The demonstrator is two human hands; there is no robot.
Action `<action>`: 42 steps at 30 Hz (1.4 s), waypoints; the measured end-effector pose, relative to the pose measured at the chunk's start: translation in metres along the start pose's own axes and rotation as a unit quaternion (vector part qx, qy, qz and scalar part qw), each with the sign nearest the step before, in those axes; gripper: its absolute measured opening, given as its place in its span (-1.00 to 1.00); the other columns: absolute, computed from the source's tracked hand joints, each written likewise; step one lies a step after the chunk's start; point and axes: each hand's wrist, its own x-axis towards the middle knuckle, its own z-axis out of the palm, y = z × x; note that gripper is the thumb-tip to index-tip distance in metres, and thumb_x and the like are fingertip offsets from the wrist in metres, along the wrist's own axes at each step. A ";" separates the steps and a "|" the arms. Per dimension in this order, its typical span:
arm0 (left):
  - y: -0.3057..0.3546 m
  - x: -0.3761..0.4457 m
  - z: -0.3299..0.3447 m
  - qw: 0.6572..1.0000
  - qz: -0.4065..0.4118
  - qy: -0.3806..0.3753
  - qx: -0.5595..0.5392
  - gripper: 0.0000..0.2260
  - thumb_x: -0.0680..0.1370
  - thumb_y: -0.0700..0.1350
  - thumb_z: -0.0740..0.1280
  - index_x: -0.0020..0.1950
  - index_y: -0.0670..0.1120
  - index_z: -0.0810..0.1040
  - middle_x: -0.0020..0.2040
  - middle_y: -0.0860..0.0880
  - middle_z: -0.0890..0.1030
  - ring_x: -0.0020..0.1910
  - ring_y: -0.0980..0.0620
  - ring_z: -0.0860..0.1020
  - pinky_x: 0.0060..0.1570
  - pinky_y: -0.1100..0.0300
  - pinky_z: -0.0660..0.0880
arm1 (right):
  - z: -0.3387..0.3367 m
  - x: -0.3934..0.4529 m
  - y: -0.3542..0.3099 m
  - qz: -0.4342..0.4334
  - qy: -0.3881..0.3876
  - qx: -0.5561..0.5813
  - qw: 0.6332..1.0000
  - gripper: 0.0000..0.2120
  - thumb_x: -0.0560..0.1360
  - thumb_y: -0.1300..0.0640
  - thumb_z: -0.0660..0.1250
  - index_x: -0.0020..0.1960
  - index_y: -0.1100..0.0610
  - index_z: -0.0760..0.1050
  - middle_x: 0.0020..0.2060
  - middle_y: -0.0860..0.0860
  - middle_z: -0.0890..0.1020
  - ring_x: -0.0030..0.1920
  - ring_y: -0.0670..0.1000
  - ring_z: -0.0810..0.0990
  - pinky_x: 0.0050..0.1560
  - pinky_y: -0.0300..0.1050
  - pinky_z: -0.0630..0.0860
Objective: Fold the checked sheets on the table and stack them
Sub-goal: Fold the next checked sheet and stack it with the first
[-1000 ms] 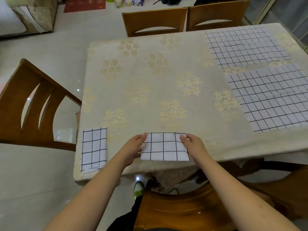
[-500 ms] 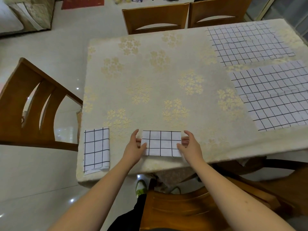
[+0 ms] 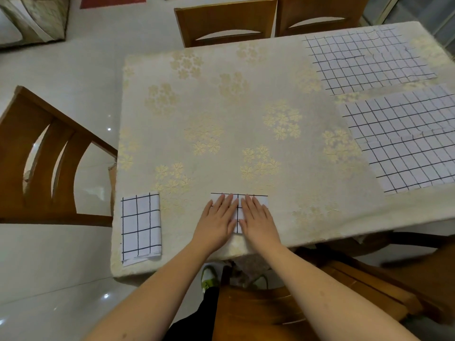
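A small folded checked sheet [image 3: 238, 212] lies near the table's front edge, mostly covered by my hands. My left hand [image 3: 218, 219] and my right hand [image 3: 258, 219] lie flat on it side by side, fingers straight, pressing it down. Another folded checked sheet [image 3: 141, 227] sits at the front left corner of the table. Two unfolded checked sheets lie spread on the right: the far sheet [image 3: 366, 57] and the near sheet [image 3: 403, 141].
The table [image 3: 221, 107] wears a cream cloth with gold flowers. Wooden chairs stand at the left [image 3: 37, 163], at the far side [image 3: 226, 23] and right below me [image 3: 270, 313]. Pale tiled floor surrounds the table.
The hands held the folded sheet by its two ends, then moved onto its top. Now both palms press flat on it, close together.
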 end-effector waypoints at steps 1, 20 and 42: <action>-0.002 -0.001 0.005 1.000 -0.008 -0.015 0.007 -0.50 0.63 0.12 0.02 0.55 0.02 0.20 0.54 -0.03 0.20 0.51 -0.06 0.23 0.46 -0.08 0.18 | 0.003 -0.001 0.003 0.001 -0.015 -0.010 1.000 -0.35 0.51 -0.23 -0.39 0.51 0.05 -0.25 0.52 -0.03 -0.21 0.54 -0.01 -0.18 0.50 -0.07 -0.27; -0.018 -0.008 -0.010 0.951 -0.252 0.099 -0.149 -0.46 0.58 0.13 0.19 0.47 -0.12 0.30 0.47 -0.17 0.29 0.45 -0.16 0.24 0.39 -0.09 0.19 | -0.011 -0.022 0.034 0.241 0.139 0.113 0.954 -0.54 0.60 -0.16 0.07 0.40 0.04 0.36 0.35 0.06 0.40 0.33 0.06 0.32 0.30 0.02 0.24; -0.017 -0.016 -0.034 0.834 -0.310 0.046 -0.454 -0.85 0.52 -0.13 0.38 0.05 -0.08 0.47 -0.08 0.00 0.55 -0.12 0.02 0.52 -0.12 0.16 0.50 | -0.037 -0.017 0.008 0.312 0.100 0.492 0.807 -0.64 0.49 0.19 0.41 0.24 0.10 0.38 0.01 0.02 0.52 -0.06 0.02 0.54 -0.10 -0.14 0.47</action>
